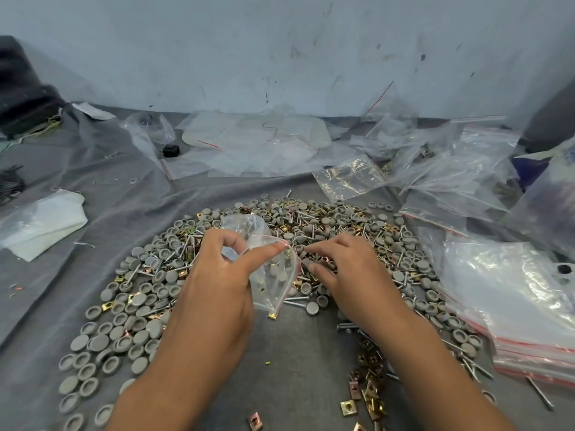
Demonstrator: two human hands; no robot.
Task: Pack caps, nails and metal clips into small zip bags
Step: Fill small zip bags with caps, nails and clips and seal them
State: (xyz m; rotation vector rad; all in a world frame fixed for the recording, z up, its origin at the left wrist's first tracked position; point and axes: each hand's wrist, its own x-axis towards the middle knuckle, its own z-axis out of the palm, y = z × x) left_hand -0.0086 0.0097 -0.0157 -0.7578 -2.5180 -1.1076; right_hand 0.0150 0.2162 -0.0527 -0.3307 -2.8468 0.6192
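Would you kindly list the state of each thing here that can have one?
Small zip bag: mouth open, a few caps and clips inside, held up.
Left hand: pinching the bag's red-striped rim.
Right hand: fingers curled over the pile beside the bag's mouth; what it holds cannot be told.
Stack of bags: lying flat at right, empty.
Pile of caps, nails and clips: loose on the grey cloth.

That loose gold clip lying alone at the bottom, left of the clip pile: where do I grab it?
Pinch the clip across its two side edges, coming straight down from above. It lies fairly flat on the cloth with bare space all round, so nothing blocks either side. The right hand is probably the one to use; the left hand holds the bag.
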